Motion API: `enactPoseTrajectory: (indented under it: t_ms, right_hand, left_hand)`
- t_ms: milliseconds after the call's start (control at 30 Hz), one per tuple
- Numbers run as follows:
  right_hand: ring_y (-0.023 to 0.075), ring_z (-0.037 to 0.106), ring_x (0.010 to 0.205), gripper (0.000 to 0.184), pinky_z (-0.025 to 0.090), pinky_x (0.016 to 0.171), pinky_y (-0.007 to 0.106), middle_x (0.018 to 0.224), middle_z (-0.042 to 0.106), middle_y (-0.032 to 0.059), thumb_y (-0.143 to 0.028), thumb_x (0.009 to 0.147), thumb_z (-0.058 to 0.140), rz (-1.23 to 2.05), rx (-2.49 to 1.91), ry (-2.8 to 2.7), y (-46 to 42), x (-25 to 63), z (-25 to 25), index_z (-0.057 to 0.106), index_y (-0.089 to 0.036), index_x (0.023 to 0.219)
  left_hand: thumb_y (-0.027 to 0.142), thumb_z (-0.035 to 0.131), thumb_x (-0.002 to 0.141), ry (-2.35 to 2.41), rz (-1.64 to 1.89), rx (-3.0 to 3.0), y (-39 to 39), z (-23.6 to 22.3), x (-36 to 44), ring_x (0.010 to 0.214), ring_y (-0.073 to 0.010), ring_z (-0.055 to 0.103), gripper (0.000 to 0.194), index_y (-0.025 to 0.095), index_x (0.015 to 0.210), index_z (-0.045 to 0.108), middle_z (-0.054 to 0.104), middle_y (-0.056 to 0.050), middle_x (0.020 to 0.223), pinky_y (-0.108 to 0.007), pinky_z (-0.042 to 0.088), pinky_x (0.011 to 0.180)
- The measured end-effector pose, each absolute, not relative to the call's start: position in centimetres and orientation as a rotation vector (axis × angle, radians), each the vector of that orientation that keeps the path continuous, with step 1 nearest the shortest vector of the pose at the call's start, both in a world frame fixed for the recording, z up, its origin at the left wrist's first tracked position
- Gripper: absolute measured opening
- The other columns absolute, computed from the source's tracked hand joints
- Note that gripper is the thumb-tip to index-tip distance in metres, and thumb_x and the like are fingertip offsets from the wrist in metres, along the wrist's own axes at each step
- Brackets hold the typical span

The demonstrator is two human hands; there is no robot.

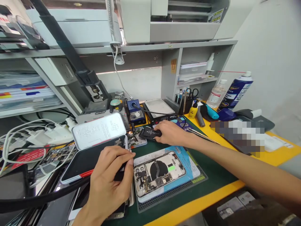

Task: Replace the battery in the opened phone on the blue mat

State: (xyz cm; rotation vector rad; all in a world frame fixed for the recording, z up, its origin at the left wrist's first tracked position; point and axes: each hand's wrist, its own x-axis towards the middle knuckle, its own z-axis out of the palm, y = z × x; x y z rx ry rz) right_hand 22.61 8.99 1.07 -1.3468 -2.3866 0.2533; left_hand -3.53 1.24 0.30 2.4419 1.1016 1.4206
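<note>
My right hand (pixel 169 133) reaches across the mat, its fingers closed on the end of a black phone battery (pixel 149 132). This battery is over a phone (pixel 140 144) with exposed inner parts. My left hand (pixel 109 179) is at the front left, thumb and fingertips pressed together; whatever they hold, if anything, is hidden. Beside it is an opened phone housing (pixel 175 166) with a circuit board and a black round coil inside. The housing lies on a blue and white packet (pixel 194 168). Behind my left hand, a dark phone screen (pixel 94 158) leans on other items.
An open white phone box tray (pixel 100 130) stands behind the screen. White chargers and cables (pixel 54 133) crowd the left. At the back are a blue device (pixel 136 116), a pen holder with scissors (pixel 184 102), a yellow bottle (pixel 192 111) and a spray can (pixel 236 91).
</note>
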Motion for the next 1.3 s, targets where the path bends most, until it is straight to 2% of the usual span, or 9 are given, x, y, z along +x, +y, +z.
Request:
enactPoseTrajectory:
  t_ms: [67,167,300,400,467,633,833,1067,1300]
  right_hand:
    - [0.0377,0.067,0.107,0.028,0.055,0.089,0.05,0.103,0.073,0.0186,-0.022,0.08,0.067,0.189,-1.349,-2.425,9.3,22.5,1.2,0.076,-0.017,0.106]
    - [0.0362,0.066,0.11,0.032,0.054,0.093,0.049,0.107,0.073,0.0201,-0.023,0.081,0.065,0.113,-1.327,-2.466,9.0,22.8,2.2,0.074,-0.015,0.111]
    - [0.0303,0.069,0.103,0.026,0.055,0.089,0.044,0.107,0.074,0.0123,-0.028,0.082,0.065,0.151,-1.216,-2.497,7.1,24.4,4.5,0.073,-0.023,0.107]
    - [0.0263,0.07,0.092,0.024,0.057,0.08,0.04,0.103,0.075,0.006,-0.028,0.079,0.069,0.373,-1.184,-2.491,5.3,25.7,6.0,0.071,-0.028,0.103]
    - [0.0257,0.07,0.092,0.025,0.057,0.08,0.039,0.103,0.075,0.0045,-0.025,0.077,0.072,0.489,-1.15,-2.521,4.2,26.1,6.4,0.071,-0.027,0.102]
    - [0.0243,0.069,0.099,0.026,0.055,0.091,0.037,0.108,0.072,0.0056,-0.02,0.077,0.073,0.574,-1.057,-2.575,2.4,25.7,5.1,0.072,-0.023,0.102]
    - [0.0258,0.068,0.1,0.017,0.056,0.087,0.038,0.109,0.07,0.0093,-0.021,0.081,0.069,0.492,-0.973,-2.593,1.7,25.1,3.4,0.073,-0.018,0.097]
    - [0.0261,0.068,0.103,0.015,0.056,0.085,0.037,0.111,0.072,0.0089,-0.021,0.086,0.064,0.466,-0.929,-2.554,1.6,25.1,2.6,0.075,-0.02,0.096]
    - [0.027,0.068,0.108,0.015,0.056,0.085,0.037,0.114,0.072,0.0086,-0.022,0.089,0.063,0.497,-0.941,-2.554,1.7,24.7,2.3,0.074,-0.022,0.1]
  left_hand:
    - [0.012,0.055,0.095,1.104,1.451,2.392,1.2,0.2,-3.2,0.089,-0.0265,0.065,0.023,0.028,0.099,0.071,0.07,-0.006,0.094,-0.048,0.054,0.084]
    - [0.012,0.055,0.096,1.061,1.47,2.388,1.3,0.2,-2.9,0.087,-0.0278,0.063,0.023,0.028,0.098,0.072,0.07,-0.007,0.09,-0.05,0.051,0.081]
    - [0.011,0.054,0.095,1.019,1.43,2.408,1.3,0.2,-2.9,0.087,-0.0283,0.061,0.023,0.027,0.099,0.071,0.07,-0.007,0.089,-0.051,0.05,0.08]
    - [0.006,0.054,0.093,0.937,1.353,2.432,1.1,0.1,-2.9,0.09,-0.0279,0.06,0.025,0.025,0.098,0.069,0.069,-0.007,0.09,-0.05,0.049,0.081]
    - [0.002,0.052,0.091,0.877,1.278,2.466,1.0,0.1,-3.0,0.091,-0.027,0.06,0.026,0.023,0.097,0.067,0.069,-0.007,0.09,-0.05,0.05,0.082]
    - [-0.003,0.049,0.089,0.809,1.158,2.51,1.0,0.0,-3.0,0.091,-0.0259,0.058,0.03,0.019,0.098,0.066,0.068,-0.007,0.09,-0.05,0.05,0.079]
    - [-0.005,0.049,0.088,0.778,1.087,2.507,1.1,-0.1,-3.3,0.089,-0.0245,0.059,0.032,0.02,0.099,0.067,0.068,-0.007,0.091,-0.047,0.053,0.075]
    - [-0.009,0.052,0.083,0.766,0.935,2.564,0.8,0.4,-3.2,0.094,-0.0251,0.058,0.037,0.021,0.095,0.071,0.069,-0.008,0.098,-0.046,0.054,0.077]
    - [-0.008,0.054,0.083,0.733,0.908,2.583,0.8,0.5,-3.6,0.092,-0.0243,0.057,0.034,0.019,0.094,0.072,0.068,-0.008,0.093,-0.046,0.054,0.079]
